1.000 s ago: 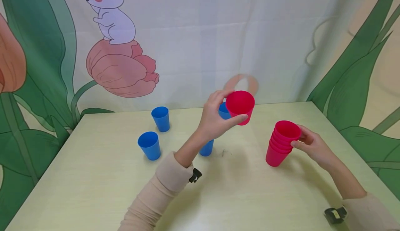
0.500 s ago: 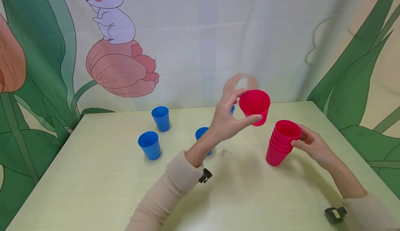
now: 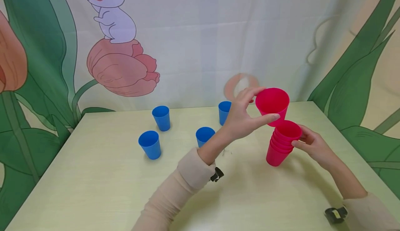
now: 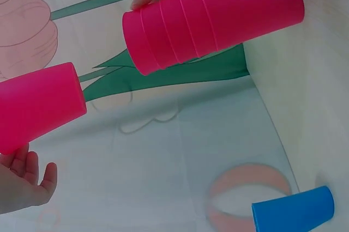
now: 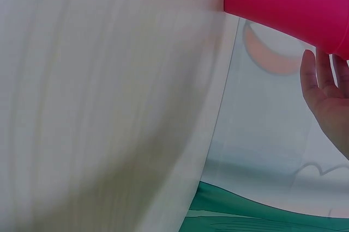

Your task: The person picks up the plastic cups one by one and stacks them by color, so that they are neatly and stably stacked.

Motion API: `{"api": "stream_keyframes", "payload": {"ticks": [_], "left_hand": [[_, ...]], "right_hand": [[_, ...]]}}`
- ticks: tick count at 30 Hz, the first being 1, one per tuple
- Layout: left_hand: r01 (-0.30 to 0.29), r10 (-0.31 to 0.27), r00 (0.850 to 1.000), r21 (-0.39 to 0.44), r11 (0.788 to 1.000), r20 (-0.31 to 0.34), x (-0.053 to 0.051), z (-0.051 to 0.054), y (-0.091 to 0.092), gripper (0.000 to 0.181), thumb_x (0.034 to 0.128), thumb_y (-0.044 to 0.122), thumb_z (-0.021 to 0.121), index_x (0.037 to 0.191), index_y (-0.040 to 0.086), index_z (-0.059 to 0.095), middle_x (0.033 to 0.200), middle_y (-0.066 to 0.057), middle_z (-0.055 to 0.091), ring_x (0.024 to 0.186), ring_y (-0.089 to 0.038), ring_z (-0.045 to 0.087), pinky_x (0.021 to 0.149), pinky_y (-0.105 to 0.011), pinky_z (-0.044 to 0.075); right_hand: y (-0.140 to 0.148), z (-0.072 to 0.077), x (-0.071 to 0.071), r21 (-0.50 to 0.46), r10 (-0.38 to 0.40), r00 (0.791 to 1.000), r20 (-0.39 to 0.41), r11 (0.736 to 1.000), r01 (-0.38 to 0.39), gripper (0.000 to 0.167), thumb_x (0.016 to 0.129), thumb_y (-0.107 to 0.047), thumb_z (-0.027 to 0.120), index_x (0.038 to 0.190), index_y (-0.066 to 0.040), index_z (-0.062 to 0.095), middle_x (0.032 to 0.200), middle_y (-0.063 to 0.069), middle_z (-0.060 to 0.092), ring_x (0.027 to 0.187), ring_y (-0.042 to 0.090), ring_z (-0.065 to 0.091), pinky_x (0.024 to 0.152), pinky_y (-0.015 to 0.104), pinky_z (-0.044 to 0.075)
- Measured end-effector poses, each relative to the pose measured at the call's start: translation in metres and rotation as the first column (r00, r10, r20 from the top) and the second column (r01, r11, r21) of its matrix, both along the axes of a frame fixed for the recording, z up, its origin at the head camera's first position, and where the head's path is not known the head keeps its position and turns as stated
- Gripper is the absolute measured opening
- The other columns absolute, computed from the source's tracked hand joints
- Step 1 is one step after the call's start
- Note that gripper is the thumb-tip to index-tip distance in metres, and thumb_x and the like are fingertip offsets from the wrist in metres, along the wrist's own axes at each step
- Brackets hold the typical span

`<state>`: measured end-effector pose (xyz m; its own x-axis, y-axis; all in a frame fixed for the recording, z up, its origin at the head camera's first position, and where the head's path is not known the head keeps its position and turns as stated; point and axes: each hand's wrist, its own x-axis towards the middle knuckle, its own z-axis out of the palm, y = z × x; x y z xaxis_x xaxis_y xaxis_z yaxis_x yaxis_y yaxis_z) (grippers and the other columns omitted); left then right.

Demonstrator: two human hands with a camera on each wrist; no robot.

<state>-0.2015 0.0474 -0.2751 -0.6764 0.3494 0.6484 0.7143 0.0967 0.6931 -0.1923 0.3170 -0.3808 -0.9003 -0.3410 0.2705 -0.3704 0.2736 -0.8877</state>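
My left hand (image 3: 245,118) grips a single red cup (image 3: 275,104) by its side, mouth up, in the air just above a stack of red cups (image 3: 277,151). In the left wrist view a gap shows between the lone red cup (image 4: 43,104) and the stack (image 4: 218,22). My right hand (image 3: 314,147) holds that stack near its top rim; several cups are nested in it and it stands on the table, tilted in the head view. The right wrist view shows the stack's lower part (image 5: 283,3) with the right fingers (image 5: 324,74) against it.
Two blue cups stand on the left of the table (image 3: 93,175), a front one (image 3: 150,146) and a back one (image 3: 161,118). Two more, a nearer blue cup (image 3: 204,135) and a farther blue cup (image 3: 224,112), stand behind my left arm. A printed curtain (image 3: 187,50) hangs behind the table.
My left hand has carried the single red cup rightward, from in front of the far blue cup to above the red stack. The right hand and the stack have stayed put.
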Motion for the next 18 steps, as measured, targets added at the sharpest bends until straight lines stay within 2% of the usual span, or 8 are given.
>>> {"api": "stream_keyframes", "payload": {"ticks": [6,9,18], "left_hand": [[0.005,-0.004,0.999,-0.007,1.000,0.044,-0.002,0.002,0.010,0.057,0.0755,0.020,0.074,0.126,0.008,0.050,0.117,0.000,0.054,0.108,-0.002,0.043,0.085,-0.018,0.040],[0.007,-0.006,0.999,-0.014,1.000,0.045,-0.003,0.001,0.014,0.057,0.0756,0.020,0.074,0.126,0.007,0.050,0.119,-0.001,0.054,0.108,-0.002,0.044,0.085,-0.018,0.040],[0.026,-0.020,0.996,-0.062,0.998,0.088,-0.007,-0.006,0.029,0.059,0.0765,0.022,0.073,0.128,0.007,0.047,0.124,-0.001,0.051,0.108,-0.001,0.043,0.085,-0.016,0.038]], "right_hand": [[0.000,0.000,-0.001,-0.012,0.012,1.000,0.002,1.000,-0.012,0.046,0.090,0.003,0.050,0.131,-0.017,0.044,0.108,-0.010,0.056,0.096,0.006,0.053,0.074,0.021,0.049],[0.001,0.000,0.000,-0.011,0.010,1.000,0.002,1.000,-0.010,0.046,0.090,0.002,0.051,0.130,-0.018,0.044,0.108,-0.010,0.055,0.096,0.006,0.053,0.074,0.020,0.049],[0.001,0.000,0.000,0.012,-0.001,1.000,0.000,1.000,0.001,0.047,0.090,0.001,0.051,0.133,-0.017,0.042,0.109,-0.011,0.055,0.097,0.005,0.052,0.074,0.020,0.049]]}}
